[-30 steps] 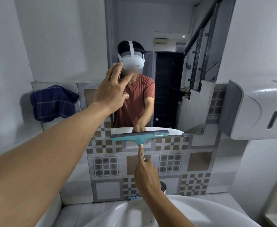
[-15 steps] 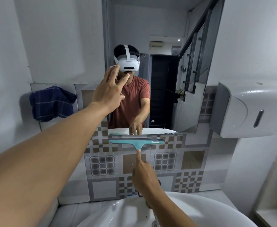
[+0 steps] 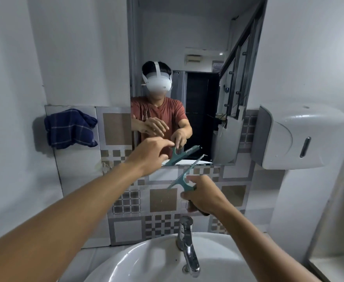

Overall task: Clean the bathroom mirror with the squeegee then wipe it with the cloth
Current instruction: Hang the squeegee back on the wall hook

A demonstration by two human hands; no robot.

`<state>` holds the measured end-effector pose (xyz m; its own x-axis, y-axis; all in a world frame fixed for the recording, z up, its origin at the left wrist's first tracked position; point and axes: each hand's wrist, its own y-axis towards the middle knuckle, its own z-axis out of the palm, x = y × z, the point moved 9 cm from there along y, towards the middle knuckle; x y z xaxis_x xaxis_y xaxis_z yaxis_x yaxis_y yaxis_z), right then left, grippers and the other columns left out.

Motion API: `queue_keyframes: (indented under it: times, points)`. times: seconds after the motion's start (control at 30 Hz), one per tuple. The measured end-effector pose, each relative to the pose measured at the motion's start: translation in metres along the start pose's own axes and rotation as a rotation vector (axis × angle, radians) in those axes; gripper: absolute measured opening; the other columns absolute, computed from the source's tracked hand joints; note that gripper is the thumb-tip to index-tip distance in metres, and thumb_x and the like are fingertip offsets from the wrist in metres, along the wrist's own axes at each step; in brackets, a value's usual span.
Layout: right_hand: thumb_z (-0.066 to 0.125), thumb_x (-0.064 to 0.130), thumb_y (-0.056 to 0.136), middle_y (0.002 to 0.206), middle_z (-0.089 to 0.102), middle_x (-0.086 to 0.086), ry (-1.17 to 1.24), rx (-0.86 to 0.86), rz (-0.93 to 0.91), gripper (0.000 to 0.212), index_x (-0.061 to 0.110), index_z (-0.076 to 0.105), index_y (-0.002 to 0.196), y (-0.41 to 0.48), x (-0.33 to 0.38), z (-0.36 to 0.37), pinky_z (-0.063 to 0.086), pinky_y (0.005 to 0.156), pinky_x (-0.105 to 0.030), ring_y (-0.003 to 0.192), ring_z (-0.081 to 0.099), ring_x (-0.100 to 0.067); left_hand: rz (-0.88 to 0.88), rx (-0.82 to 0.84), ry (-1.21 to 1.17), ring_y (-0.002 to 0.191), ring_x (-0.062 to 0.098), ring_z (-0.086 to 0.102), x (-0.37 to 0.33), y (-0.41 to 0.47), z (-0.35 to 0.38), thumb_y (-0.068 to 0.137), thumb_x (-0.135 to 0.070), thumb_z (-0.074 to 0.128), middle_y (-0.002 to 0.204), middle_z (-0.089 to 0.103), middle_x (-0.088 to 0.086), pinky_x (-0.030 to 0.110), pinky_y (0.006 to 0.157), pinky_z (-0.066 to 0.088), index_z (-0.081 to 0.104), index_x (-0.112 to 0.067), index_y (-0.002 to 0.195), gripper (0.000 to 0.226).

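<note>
The tall mirror [image 3: 197,47] hangs on the wall above the basin. My right hand [image 3: 204,195] grips the handle of a teal squeegee [image 3: 184,176], whose blade tilts up to the right and ends just below the mirror's lower edge, off the glass. My left hand [image 3: 152,152] is held out in front of the mirror's lower left corner with fingers apart and nothing in it, close to the blade's upper part. A dark blue checked cloth [image 3: 70,128] hangs on the tiled wall to the left of the mirror.
A white basin [image 3: 146,261] with a chrome tap [image 3: 187,243] lies directly below my hands. A white paper dispenser [image 3: 297,135] juts from the right wall. Patterned tiles [image 3: 161,200] cover the wall under the mirror.
The squeegee has come off the mirror's bottom edge and tilted from level to slanted. My left hand dropped from the upper mirror to its lower left corner. The view tipped down.
</note>
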<state>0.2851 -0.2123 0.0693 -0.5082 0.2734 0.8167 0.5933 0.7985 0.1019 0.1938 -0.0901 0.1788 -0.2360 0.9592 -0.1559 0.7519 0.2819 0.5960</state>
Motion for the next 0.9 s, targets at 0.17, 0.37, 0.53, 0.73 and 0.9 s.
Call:
queue_keyframes:
  times: [0.17, 0.37, 0.53, 0.73, 0.9]
  points:
    - [0.084, 0.01, 0.08, 0.083, 0.073, -0.01, -0.111, -0.038, -0.012, 0.036, 0.006, 0.063, 0.109, -0.003, 0.018, -0.036, 0.059, 0.053, -0.029, 0.058, 0.068, -0.018, -0.023, 0.138, -0.13, 0.119, 0.018, 0.06, -0.026, -0.024, 0.027, 0.089, -0.013, 0.069, 0.127, 0.068, 0.002, 0.024, 0.098, 0.042, 0.067, -0.02, 0.125, 0.037]
    - [0.089, 0.009, 0.073, 0.072, 0.075, -0.011, -0.267, 0.069, -0.086, 0.025, 0.009, 0.068, 0.086, -0.004, 0.05, -0.057, 0.056, 0.05, -0.026, 0.05, 0.066, -0.014, -0.001, 0.179, -0.139, 0.108, 0.014, 0.063, -0.038, -0.036, 0.037, 0.088, -0.021, 0.073, 0.12, 0.07, -0.005, 0.03, 0.089, 0.049, 0.069, -0.03, 0.12, 0.034]
    - [0.09, 0.012, 0.072, 0.075, 0.076, -0.009, -0.33, 0.192, -0.159, 0.03, 0.011, 0.068, 0.092, -0.004, 0.072, -0.056, 0.054, 0.053, -0.024, 0.054, 0.068, -0.014, -0.002, 0.129, -0.099, 0.105, 0.018, 0.061, -0.042, -0.037, 0.025, 0.088, -0.026, 0.072, 0.114, 0.069, 0.001, 0.028, 0.08, 0.046, 0.071, -0.026, 0.113, 0.026]
    - [0.081, 0.002, 0.081, 0.088, 0.078, -0.011, -0.101, 0.229, -0.151, 0.022, 0.005, 0.072, 0.1, 0.001, 0.099, -0.074, 0.062, 0.068, -0.029, 0.074, 0.076, -0.021, -0.027, 0.149, -0.173, 0.097, 0.014, 0.071, -0.029, -0.037, 0.014, 0.085, -0.014, 0.074, 0.109, 0.075, 0.001, 0.026, 0.084, 0.057, 0.074, -0.016, 0.105, 0.019]
    - [0.074, 0.003, 0.088, 0.087, 0.076, -0.01, 0.111, 0.026, -0.238, 0.01, 0.009, 0.068, 0.094, 0.014, 0.108, -0.074, 0.064, 0.078, -0.044, 0.078, 0.077, -0.023, -0.138, 0.112, -0.273, 0.091, 0.006, 0.065, -0.014, -0.043, 0.002, 0.089, -0.014, 0.068, 0.109, 0.072, 0.0, 0.02, 0.083, 0.054, 0.072, -0.013, 0.111, 0.022]
